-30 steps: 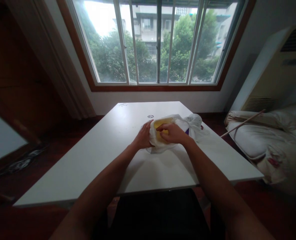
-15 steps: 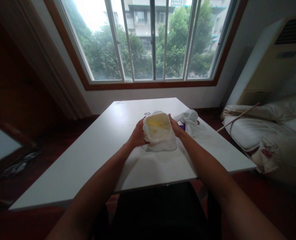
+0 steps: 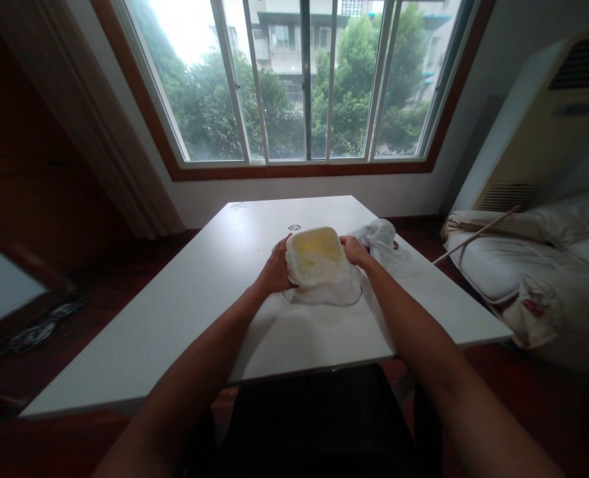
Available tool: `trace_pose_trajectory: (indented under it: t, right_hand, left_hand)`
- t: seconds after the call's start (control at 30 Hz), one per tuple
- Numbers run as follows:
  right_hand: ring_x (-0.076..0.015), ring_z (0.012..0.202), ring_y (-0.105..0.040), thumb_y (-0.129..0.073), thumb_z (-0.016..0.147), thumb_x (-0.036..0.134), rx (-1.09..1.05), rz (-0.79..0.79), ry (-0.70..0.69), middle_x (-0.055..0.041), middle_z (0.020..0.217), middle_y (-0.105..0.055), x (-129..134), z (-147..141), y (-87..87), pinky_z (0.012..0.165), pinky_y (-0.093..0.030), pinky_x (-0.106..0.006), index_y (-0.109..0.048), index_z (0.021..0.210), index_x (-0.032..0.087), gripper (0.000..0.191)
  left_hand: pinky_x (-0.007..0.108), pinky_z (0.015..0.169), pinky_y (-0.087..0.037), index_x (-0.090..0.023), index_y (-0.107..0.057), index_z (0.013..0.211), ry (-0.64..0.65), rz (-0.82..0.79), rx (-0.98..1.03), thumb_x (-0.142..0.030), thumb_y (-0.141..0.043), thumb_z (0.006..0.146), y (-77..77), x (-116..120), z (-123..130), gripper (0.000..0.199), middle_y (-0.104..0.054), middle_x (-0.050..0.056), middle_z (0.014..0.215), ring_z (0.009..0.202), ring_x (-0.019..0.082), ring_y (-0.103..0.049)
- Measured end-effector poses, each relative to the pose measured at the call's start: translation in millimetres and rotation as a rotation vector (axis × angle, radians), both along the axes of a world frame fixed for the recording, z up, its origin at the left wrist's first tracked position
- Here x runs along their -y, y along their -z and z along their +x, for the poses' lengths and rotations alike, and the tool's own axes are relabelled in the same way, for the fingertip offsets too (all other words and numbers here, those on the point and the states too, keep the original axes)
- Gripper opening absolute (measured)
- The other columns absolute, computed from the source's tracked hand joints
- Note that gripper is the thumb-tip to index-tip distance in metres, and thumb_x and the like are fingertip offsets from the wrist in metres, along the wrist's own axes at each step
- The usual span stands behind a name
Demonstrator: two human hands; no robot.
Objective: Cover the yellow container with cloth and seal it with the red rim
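A rounded, squarish container [image 3: 317, 249], pale with yellow showing in its middle, is tilted up above the table between my hands. Loose see-through plastic film [image 3: 334, 289] hangs from its near side with a wavy edge. My left hand [image 3: 277, 269] grips the container's left side, fingers along the far side and thumb toward the front. At the right corner, my right hand [image 3: 354, 251] is closed with bent fingers on the film's edge; its fingertips are partly hidden. What the yellow part is, I cannot tell.
A white plastic bag [image 3: 381, 232] with something purple beside it lies on the white table [image 3: 189, 318], just beyond my right hand. A dark ring mark [image 3: 294, 228] is near the far side. A padded seat [image 3: 493, 252] with a stick [image 3: 473, 236] stands right.
My right hand has gone from lying open along the container's side to closed at its corner. The film now spreads farther right, and the container has tipped slightly.
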State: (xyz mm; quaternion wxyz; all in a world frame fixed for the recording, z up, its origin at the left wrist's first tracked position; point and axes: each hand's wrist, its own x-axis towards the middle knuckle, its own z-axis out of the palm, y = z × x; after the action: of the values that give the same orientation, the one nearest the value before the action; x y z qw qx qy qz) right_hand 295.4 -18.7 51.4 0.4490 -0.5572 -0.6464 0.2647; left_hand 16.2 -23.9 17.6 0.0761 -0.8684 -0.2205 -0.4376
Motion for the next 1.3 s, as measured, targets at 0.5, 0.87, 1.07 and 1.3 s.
trace_pose_trajectory:
  t: [0.5, 0.87, 1.07, 1.3]
  right_hand:
    - [-0.0240, 0.119, -0.059, -0.020, 0.094, 0.073, -0.275, 0.319, -0.047, -0.0132, 0.125, -0.066, 37.0, -31.1, -30.5, 0.104, -0.045, -0.043, -0.061, 0.124, 0.018, 0.074]
    - [-0.0273, 0.094, -0.070, -0.041, 0.098, 0.035, 0.765, 0.145, -0.399, -0.0169, 0.102, -0.075, 67.9, -76.2, -33.7, 0.088, -0.050, -0.037, -0.074, 0.101, 0.012, 0.039]
    - [-0.0274, 0.093, -0.071, -0.047, 0.097, 0.037, 0.704, -0.016, -0.490, -0.0158, 0.100, -0.076, 65.5, -73.0, -31.7, 0.088, -0.051, -0.036, -0.076, 0.096, 0.014, 0.037]
    - [-0.0234, 0.088, -0.068, -0.039, 0.096, 0.028, 0.669, 0.200, -0.381, -0.0150, 0.104, -0.074, 72.1, -80.2, -38.6, 0.083, -0.049, -0.033, -0.072, 0.101, 0.011, 0.038]
  left_hand:
    - [0.063, 0.115, -0.032, -0.019, -0.019, 0.152, -0.030, -0.094, 0.020, -0.064, -0.084, 0.053, -2.9, 0.9, 1.4, 0.127, -0.033, 0.022, 0.151, 0.142, 0.043, -0.032]
    - [0.062, 0.112, -0.036, -0.015, -0.014, 0.153, -0.020, -0.037, -0.011, -0.056, -0.084, 0.057, -2.4, 3.6, 5.5, 0.125, -0.037, 0.024, 0.148, 0.139, 0.043, -0.038]
    - [0.061, 0.110, -0.039, -0.017, -0.010, 0.154, -0.004, -0.025, -0.007, -0.056, -0.081, 0.060, -6.6, 7.8, 9.5, 0.124, -0.037, 0.023, 0.148, 0.138, 0.042, -0.039]
    - [0.061, 0.112, -0.036, -0.021, -0.010, 0.155, 0.007, -0.019, -0.025, -0.048, -0.078, 0.065, -6.7, 8.0, 10.3, 0.116, -0.037, 0.021, 0.149, 0.139, 0.041, -0.038]
